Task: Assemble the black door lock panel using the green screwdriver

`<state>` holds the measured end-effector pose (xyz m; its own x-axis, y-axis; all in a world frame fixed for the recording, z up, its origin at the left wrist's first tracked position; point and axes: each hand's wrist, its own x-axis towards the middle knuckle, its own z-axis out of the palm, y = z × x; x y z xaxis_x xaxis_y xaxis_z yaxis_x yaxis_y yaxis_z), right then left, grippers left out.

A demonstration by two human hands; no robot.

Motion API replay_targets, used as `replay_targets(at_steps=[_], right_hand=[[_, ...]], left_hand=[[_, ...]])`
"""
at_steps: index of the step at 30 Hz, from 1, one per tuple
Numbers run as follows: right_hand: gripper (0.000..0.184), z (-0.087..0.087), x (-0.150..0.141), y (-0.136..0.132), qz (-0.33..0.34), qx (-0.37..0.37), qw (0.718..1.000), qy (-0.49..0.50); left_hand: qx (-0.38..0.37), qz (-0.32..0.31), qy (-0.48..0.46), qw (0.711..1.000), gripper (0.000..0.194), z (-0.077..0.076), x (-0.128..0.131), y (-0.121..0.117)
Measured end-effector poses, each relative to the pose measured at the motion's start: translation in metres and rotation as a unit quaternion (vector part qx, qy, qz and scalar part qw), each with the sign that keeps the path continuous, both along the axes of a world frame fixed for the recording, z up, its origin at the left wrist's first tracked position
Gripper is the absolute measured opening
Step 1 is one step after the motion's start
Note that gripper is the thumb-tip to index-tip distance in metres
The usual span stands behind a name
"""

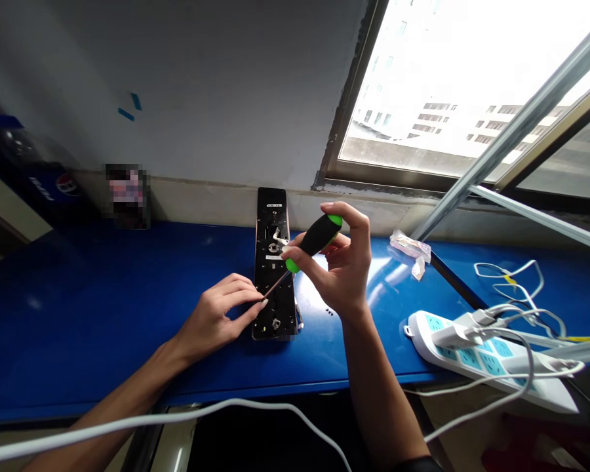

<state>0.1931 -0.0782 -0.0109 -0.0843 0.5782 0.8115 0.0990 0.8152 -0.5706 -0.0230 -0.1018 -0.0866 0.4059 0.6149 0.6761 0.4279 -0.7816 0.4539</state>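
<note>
My right hand [347,262] grips a screwdriver [319,235] by its black and green handle, tilted with the shaft pointing down to the left. The thumb and fingertips of my left hand [231,305] are pinched around the shaft's lower end; whether a screw is there too is hidden. Beneath both hands lies a long black panel [275,321], like the back of a door lock, with several small screws or posts and round metal fittings. A short white cable connector [279,236] rises from its upper half. Several tiny black screws [329,311] lie on the blue table right of the panel.
A white power strip [472,357] with plugs and cables sits on the blue table [128,314] at right. Crumpled plastic packaging [410,249] lies near a metal post. A white cable [177,416] crosses the foreground. Bottles [54,183] stand back left, by the wall.
</note>
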Motion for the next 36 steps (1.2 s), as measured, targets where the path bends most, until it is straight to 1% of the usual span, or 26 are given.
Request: replay_targets(at_steps=[3, 5, 8, 11, 13, 20, 26, 28, 29, 31, 33, 34, 36], right_hand=[[0.068, 0.005, 0.001, -0.002, 0.033, -0.010, 0.998, -0.061], [0.070, 0.009, 0.001, -0.002, 0.055, -0.014, 0.994, -0.090], [0.069, 0.014, -0.002, -0.001, 0.040, -0.003, 0.995, -0.088], [0.066, 0.016, -0.008, 0.003, 0.032, 0.020, 0.996, -0.078], [0.064, 0.016, -0.011, 0.006, 0.037, 0.033, 0.995, -0.081], [0.065, 0.011, -0.021, 0.014, 0.052, 0.049, 0.990, -0.119], [0.064, 0.004, -0.022, 0.017, 0.060, 0.063, 0.988, -0.131], [0.062, 0.003, -0.023, 0.018, 0.040, 0.089, 0.985, -0.142], [0.061, 0.003, -0.024, 0.019, 0.026, 0.107, 0.983, -0.146], [0.062, 0.004, -0.024, 0.019, 0.013, 0.125, 0.981, -0.148], [0.059, 0.006, -0.024, 0.017, 0.038, 0.101, 0.984, -0.141], [0.054, 0.007, -0.024, 0.016, 0.059, 0.081, 0.986, -0.135], [0.047, 0.010, -0.022, 0.014, 0.089, 0.052, 0.988, -0.119]], left_hand=[[0.000, 0.008, 0.002, 1.000, 0.007, -0.001, 0.001, -0.001], [0.004, 0.016, 0.001, 1.000, 0.007, -0.002, 0.002, -0.001], [0.007, 0.038, 0.009, 0.999, 0.012, -0.003, 0.003, 0.000], [0.000, 0.071, 0.037, 0.997, 0.027, -0.005, 0.002, 0.002], [-0.006, 0.086, 0.053, 0.995, 0.031, -0.006, 0.001, 0.002], [-0.044, 0.118, 0.080, 0.989, 0.030, -0.007, -0.002, 0.002], [-0.049, 0.137, 0.067, 0.987, 0.027, -0.011, -0.003, 0.003], [-0.080, 0.136, 0.044, 0.986, 0.030, -0.010, -0.002, 0.004], [-0.111, 0.128, 0.024, 0.985, 0.032, -0.010, -0.001, 0.004], [-0.201, 0.088, -0.032, 0.975, 0.039, -0.010, 0.000, 0.007], [-0.286, 0.043, -0.090, 0.953, 0.048, -0.011, 0.000, 0.009], [-0.314, 0.026, -0.113, 0.942, 0.053, -0.013, 0.000, 0.010], [-0.342, 0.012, -0.136, 0.930, 0.059, -0.015, -0.001, 0.012]])
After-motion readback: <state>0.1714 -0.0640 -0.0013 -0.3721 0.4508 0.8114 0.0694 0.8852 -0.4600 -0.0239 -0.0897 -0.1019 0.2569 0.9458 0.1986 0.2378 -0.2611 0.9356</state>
